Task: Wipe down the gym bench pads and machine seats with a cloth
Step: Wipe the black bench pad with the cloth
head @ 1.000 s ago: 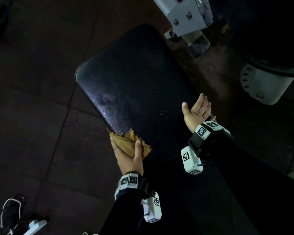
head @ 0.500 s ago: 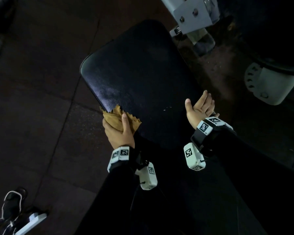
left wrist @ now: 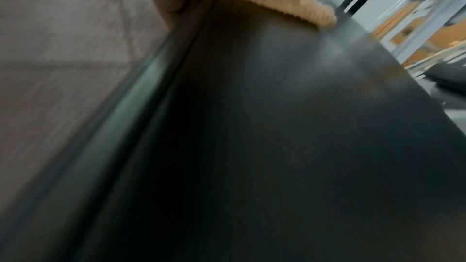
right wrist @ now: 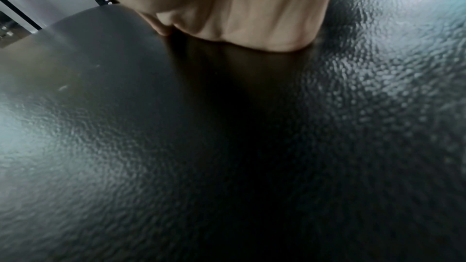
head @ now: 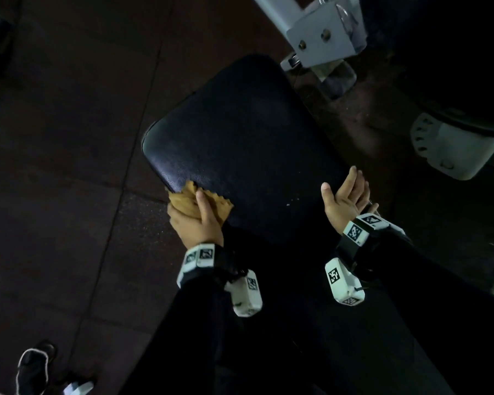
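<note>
A tan cloth [head: 200, 203] lies bunched at the left edge of a black padded gym bench pad [head: 240, 143], clamped under the curled fingers and thumb of the left hand [head: 196, 220], whose fingers wrap over the pad's side. The right hand [head: 344, 195] rests its edge on the pad's right side, fingers straight and apart, holding nothing. A grey machine bracket [head: 322, 32] stands beyond the pad on the dark floor [head: 69, 138]

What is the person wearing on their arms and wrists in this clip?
Both arms are in long black sleeves. The left hand and right hand are bare. Each wrist carries a black strap with white blocks printed with black square codes, plus a white box camera hanging below.
</note>
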A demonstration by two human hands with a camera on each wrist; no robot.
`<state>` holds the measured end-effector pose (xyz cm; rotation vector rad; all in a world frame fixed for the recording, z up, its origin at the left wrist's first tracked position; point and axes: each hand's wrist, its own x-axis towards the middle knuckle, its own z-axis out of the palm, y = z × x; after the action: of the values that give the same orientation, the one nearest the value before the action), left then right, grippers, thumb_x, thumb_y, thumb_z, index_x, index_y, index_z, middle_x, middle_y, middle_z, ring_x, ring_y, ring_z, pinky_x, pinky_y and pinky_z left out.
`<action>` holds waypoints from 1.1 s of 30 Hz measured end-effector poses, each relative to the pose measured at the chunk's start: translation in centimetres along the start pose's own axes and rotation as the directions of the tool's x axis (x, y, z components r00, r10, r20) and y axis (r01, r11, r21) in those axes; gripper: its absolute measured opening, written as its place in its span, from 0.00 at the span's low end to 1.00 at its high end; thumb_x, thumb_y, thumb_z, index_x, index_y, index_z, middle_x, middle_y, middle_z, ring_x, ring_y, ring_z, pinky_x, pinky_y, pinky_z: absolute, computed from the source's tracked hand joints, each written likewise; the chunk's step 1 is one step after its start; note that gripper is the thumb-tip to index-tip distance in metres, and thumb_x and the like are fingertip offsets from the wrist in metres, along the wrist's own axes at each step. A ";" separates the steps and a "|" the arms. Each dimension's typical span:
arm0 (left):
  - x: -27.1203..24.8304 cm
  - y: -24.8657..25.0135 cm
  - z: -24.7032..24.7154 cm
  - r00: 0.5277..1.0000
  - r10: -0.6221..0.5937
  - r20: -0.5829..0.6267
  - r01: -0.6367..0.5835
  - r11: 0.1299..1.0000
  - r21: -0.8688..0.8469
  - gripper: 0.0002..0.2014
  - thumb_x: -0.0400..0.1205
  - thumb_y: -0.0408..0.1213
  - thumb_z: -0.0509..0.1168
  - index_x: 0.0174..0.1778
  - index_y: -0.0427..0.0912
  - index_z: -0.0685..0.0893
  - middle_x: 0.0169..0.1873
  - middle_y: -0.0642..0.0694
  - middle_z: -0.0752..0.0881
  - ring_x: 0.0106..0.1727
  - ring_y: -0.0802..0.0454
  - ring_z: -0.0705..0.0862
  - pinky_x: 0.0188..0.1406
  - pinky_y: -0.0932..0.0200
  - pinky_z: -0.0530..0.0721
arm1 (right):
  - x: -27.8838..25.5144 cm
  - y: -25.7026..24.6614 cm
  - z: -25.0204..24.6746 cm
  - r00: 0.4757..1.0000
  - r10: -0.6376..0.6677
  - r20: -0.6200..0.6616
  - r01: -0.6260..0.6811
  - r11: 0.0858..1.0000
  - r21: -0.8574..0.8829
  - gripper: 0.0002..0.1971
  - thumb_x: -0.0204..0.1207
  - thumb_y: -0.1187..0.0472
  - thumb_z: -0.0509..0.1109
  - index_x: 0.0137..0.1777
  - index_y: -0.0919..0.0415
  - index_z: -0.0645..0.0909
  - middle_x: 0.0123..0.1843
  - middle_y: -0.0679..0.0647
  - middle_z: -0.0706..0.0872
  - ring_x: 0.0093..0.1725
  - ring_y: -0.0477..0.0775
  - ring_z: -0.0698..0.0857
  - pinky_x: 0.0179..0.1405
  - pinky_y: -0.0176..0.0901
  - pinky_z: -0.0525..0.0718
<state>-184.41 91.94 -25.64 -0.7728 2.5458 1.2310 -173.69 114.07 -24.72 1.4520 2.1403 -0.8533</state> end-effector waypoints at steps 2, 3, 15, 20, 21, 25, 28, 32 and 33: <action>3.9 1.8 -0.1 1.000 0.013 0.013 -0.014 1.000 0.027 0.38 0.78 0.62 0.62 0.77 0.41 0.64 0.68 0.37 0.78 0.67 0.37 0.77 0.62 0.53 0.74 | 0.0 0.0 0.0 1.000 0.018 0.014 -0.018 1.000 -0.006 0.36 0.79 0.36 0.46 0.80 0.44 0.31 0.83 0.45 0.35 0.82 0.52 0.36 0.76 0.65 0.33; 5.6 2.6 -0.1 1.000 0.008 0.024 -0.009 0.999 0.043 0.39 0.77 0.64 0.62 0.77 0.41 0.64 0.68 0.36 0.78 0.67 0.36 0.77 0.63 0.49 0.75 | 0.1 0.0 -0.1 0.999 0.028 0.016 -0.028 1.000 -0.010 0.36 0.79 0.36 0.46 0.80 0.44 0.31 0.83 0.45 0.35 0.82 0.52 0.36 0.76 0.64 0.33; 2.8 2.3 -0.6 0.996 -0.044 0.071 0.040 0.997 0.065 0.36 0.79 0.58 0.64 0.77 0.40 0.64 0.68 0.37 0.75 0.67 0.39 0.77 0.55 0.62 0.70 | -0.2 -0.3 -0.4 0.995 0.081 0.052 -0.080 0.996 -0.028 0.35 0.79 0.36 0.45 0.80 0.43 0.31 0.83 0.44 0.35 0.82 0.49 0.36 0.77 0.63 0.33; 6.8 5.4 -0.5 0.997 0.038 0.074 -0.056 0.964 0.258 0.43 0.79 0.61 0.62 0.83 0.39 0.54 0.77 0.35 0.62 0.72 0.31 0.70 0.69 0.40 0.70 | -0.5 -0.7 -0.8 0.993 0.095 0.075 -0.093 0.995 -0.025 0.36 0.79 0.36 0.44 0.80 0.44 0.30 0.83 0.43 0.33 0.81 0.47 0.35 0.78 0.63 0.33; 8.2 6.2 -0.5 0.995 0.071 0.072 -0.089 0.953 0.288 0.42 0.79 0.61 0.61 0.82 0.39 0.56 0.77 0.35 0.63 0.71 0.30 0.70 0.69 0.40 0.69 | -0.5 -0.8 -0.9 0.992 0.098 0.083 -0.097 0.995 -0.023 0.36 0.79 0.37 0.44 0.79 0.44 0.29 0.82 0.43 0.33 0.81 0.47 0.35 0.78 0.62 0.33; 12.9 9.3 -0.2 0.962 0.216 0.165 -0.270 0.825 0.496 0.35 0.81 0.62 0.56 0.76 0.38 0.67 0.73 0.33 0.69 0.69 0.31 0.71 0.71 0.39 0.65 | -0.7 -1.1 -1.2 0.988 0.107 0.115 -0.106 0.994 -0.018 0.36 0.80 0.38 0.45 0.79 0.45 0.28 0.82 0.44 0.31 0.81 0.48 0.33 0.77 0.62 0.32; 14.5 12.1 1.7 0.892 0.299 0.340 -0.450 0.668 0.593 0.35 0.82 0.64 0.52 0.73 0.38 0.70 0.71 0.35 0.72 0.69 0.32 0.71 0.71 0.39 0.64 | -0.7 -1.0 -1.2 0.986 0.101 0.130 -0.100 0.995 -0.014 0.36 0.80 0.37 0.44 0.80 0.45 0.28 0.82 0.43 0.30 0.80 0.47 0.32 0.77 0.61 0.30; 12.4 17.1 7.9 0.782 0.340 0.522 -0.619 0.512 0.595 0.36 0.79 0.67 0.52 0.75 0.43 0.69 0.71 0.39 0.72 0.66 0.30 0.73 0.65 0.40 0.69 | -0.6 -1.0 -1.1 0.990 0.089 0.106 -0.090 0.996 0.005 0.36 0.81 0.39 0.46 0.80 0.45 0.30 0.82 0.41 0.31 0.80 0.46 0.32 0.76 0.60 0.29; 11.3 18.4 9.6 0.757 0.354 0.549 -0.650 0.493 0.578 0.36 0.79 0.67 0.53 0.76 0.44 0.67 0.72 0.40 0.71 0.66 0.30 0.73 0.65 0.40 0.69 | -0.6 -1.1 -1.1 0.991 0.090 0.094 -0.092 0.996 0.012 0.36 0.81 0.39 0.47 0.80 0.46 0.31 0.82 0.41 0.32 0.80 0.46 0.33 0.76 0.60 0.29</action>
<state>-204.25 104.68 -23.95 0.4236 2.6374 0.2225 -174.49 114.11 -23.22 1.4755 1.9874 -0.8887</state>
